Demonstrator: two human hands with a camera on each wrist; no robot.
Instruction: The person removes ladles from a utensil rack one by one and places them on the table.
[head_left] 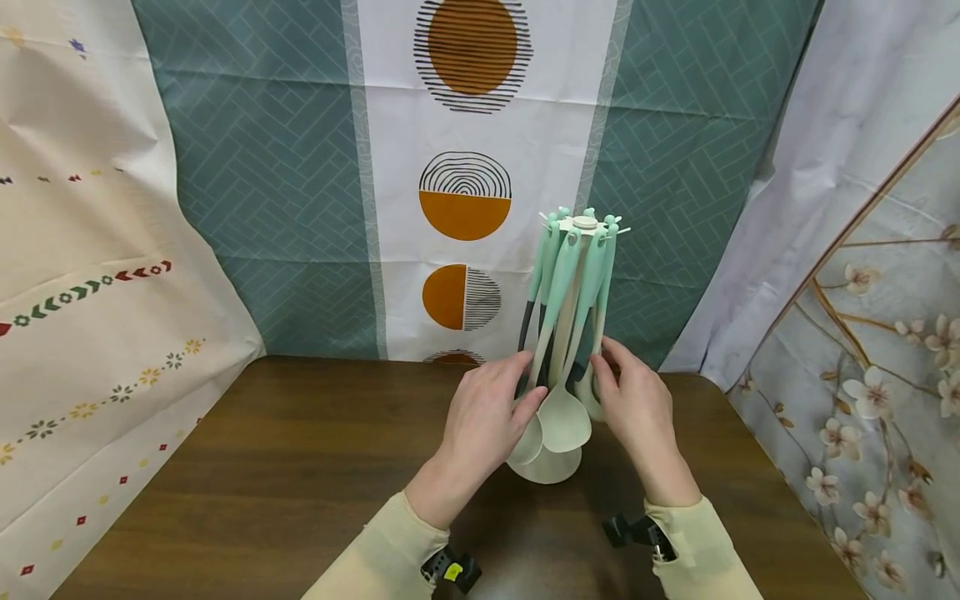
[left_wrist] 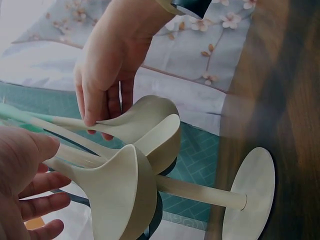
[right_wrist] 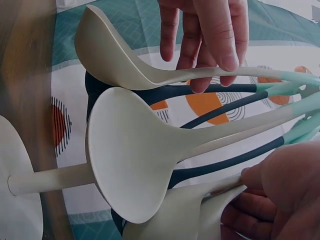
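A cream stand (head_left: 546, 469) carries several hanging kitchen utensils with mint handles. My left hand (head_left: 487, 408) is at its left side, around the neck of a deep ladle (right_wrist: 107, 55). The thumb touches the ladle's neck, while the other fingers stay fairly straight and spread behind it in the left wrist view. On the right side, my right hand (head_left: 637, 400) pinches the neck of a cream utensil with a broad curved head (left_wrist: 145, 117) between thumb and fingers. Between the hands hangs a large round cream spoon (head_left: 566, 421). Dark utensils (right_wrist: 220, 172) hang partly hidden behind.
The stand's round base rests on a brown wooden table (head_left: 337, 467). A patterned teal and white cloth (head_left: 262, 208) hangs behind it. Cream printed fabric (head_left: 97, 333) covers the left side, and floral fabric (head_left: 862, 400) the right.
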